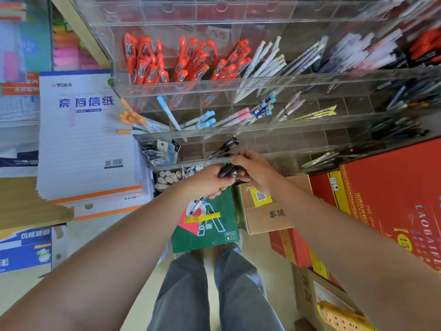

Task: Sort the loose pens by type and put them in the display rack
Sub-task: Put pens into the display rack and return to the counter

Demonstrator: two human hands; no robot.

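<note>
**Rack mostly stocked — 1 black bundle in hand**

The display rack [298, 78] holds red, white and pastel pens in separate compartments. The left hand [205, 183] grips a bundle of black pens [226, 170], tips down. The right hand [254, 167] pinches their caps — apparently picking 1 out — just below the rack's lowest tier.

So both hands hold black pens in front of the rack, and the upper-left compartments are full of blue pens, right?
Not blue: the head view shows red pens filling the upper-left compartments of the rack. The left hand and right hand do hold black pens before it.
</note>
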